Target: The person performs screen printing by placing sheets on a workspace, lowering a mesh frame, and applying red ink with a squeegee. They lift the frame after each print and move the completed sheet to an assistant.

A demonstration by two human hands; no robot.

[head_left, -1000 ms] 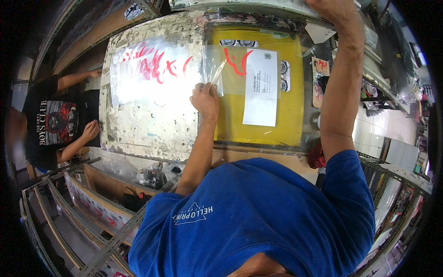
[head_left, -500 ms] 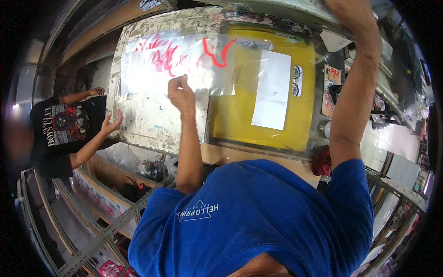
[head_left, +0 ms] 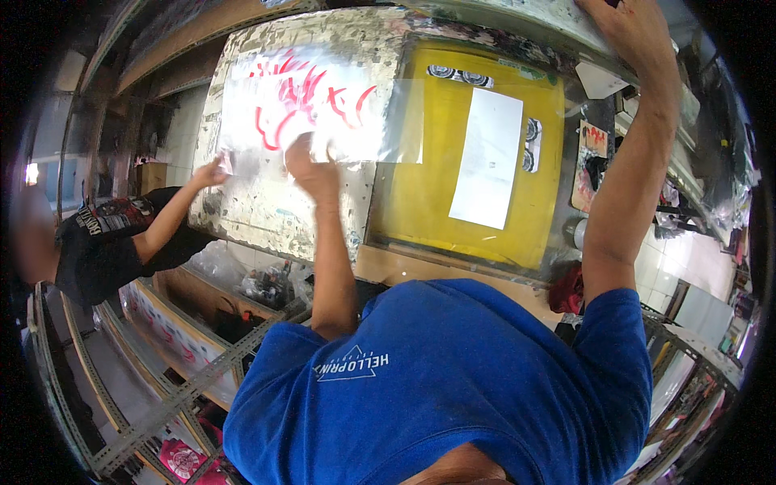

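A clear plastic sheet (head_left: 396,133) with red brush-like strokes lies across a paint-stained pale board (head_left: 267,214), its right end overlapping a yellow screen-like panel (head_left: 404,202). Over the sheet's lower middle is my left hand (head_left: 314,171), its fingers blurred and partly lost in glare; I cannot tell whether they grip the film. My right hand (head_left: 634,32) is raised at the top right, by a long pale ledge (head_left: 541,14). Its fingers are largely cut off by the picture's edge. A co-worker's hand (head_left: 212,172) is at the sheet's lower left corner.
A white paper strip (head_left: 487,158) lies on the yellow panel, with black-and-white printed pieces (head_left: 459,77) near it. A person in a black shirt (head_left: 105,250) stands at the left. Metal racks (head_left: 162,404) run along the lower left. A dark red cloth (head_left: 566,287) sits beside my right arm.
The red strokes on the clear sheet have shifted and changed shape. The co-worker has leaned in, with a hand now at the sheet's corner. My left hand has moved slightly left and down.
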